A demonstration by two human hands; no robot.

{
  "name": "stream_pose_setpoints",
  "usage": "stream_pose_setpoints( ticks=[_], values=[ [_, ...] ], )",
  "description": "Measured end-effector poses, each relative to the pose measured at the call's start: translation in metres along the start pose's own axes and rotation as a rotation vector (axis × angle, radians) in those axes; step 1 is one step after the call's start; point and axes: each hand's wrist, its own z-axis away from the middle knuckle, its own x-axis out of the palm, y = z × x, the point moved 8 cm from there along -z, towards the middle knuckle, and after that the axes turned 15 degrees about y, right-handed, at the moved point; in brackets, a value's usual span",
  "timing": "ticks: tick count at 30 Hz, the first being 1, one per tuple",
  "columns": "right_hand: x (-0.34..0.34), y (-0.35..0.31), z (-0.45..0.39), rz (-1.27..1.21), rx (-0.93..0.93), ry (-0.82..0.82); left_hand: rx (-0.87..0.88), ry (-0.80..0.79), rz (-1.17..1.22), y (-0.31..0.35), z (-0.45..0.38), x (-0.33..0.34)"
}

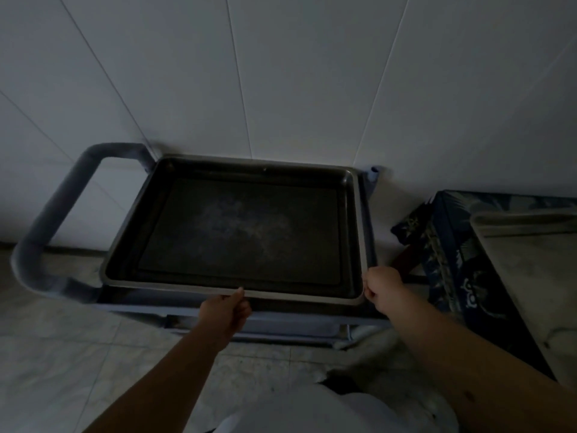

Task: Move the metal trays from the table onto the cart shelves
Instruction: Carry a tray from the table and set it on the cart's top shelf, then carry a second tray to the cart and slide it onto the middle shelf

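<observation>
A dark rectangular metal tray [243, 232] with a pale rim lies on the top shelf of a grey-blue cart [368, 245]. My left hand [226, 314] grips the tray's near rim around its middle, thumb on top. My right hand [382, 289] holds the tray's near right corner. A second, lighter metal tray [530, 245] rests on the table at the right, partly cut off by the frame edge.
The cart's tubular handle [40, 232] loops out to the left. A white panelled wall [281, 73] stands directly behind the cart. A table with a blue patterned cloth [449, 254] sits to the right. Pale tiled floor [62, 354] lies below.
</observation>
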Motion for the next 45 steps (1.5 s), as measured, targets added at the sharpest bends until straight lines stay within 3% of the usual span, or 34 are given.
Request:
stream_pose_setpoints(
  ticks=[4,8,11,15,18,24,28,32,38,45],
  values=[
    [-0.002,-0.010,0.015,0.139,-0.217,0.094,0.138,0.031,-0.240,0.008,0.012,-0.008],
    [0.006,-0.012,0.071,0.247,-0.498,0.223,0.419,-0.144,-0.669,0.025,0.033,-0.008],
    [0.025,0.008,0.129,0.432,-0.749,0.245,0.831,-0.092,-1.027,0.037,0.052,-0.032],
    [0.057,0.071,0.205,0.713,-0.889,0.218,1.339,0.015,-1.383,0.026,0.076,-0.085],
    [0.069,0.109,0.253,0.884,-0.988,0.279,1.435,0.031,-1.528,0.004,0.075,-0.121],
    [0.076,0.152,0.286,0.985,-1.005,0.302,1.501,0.052,-1.530,-0.019,0.082,-0.160],
    [0.037,0.183,0.291,0.869,-0.915,0.347,1.576,-0.030,-1.487,-0.036,0.106,-0.136],
    [-0.052,0.246,0.291,0.763,-0.683,0.515,1.793,-0.370,-1.455,-0.087,0.164,-0.063],
    [-0.227,0.394,0.352,0.642,-0.203,0.810,2.134,-0.860,-1.432,-0.223,0.311,0.033],
    [-0.357,0.562,0.425,0.517,0.149,0.993,2.325,-1.283,-1.419,-0.402,0.464,0.073]
  ],
)
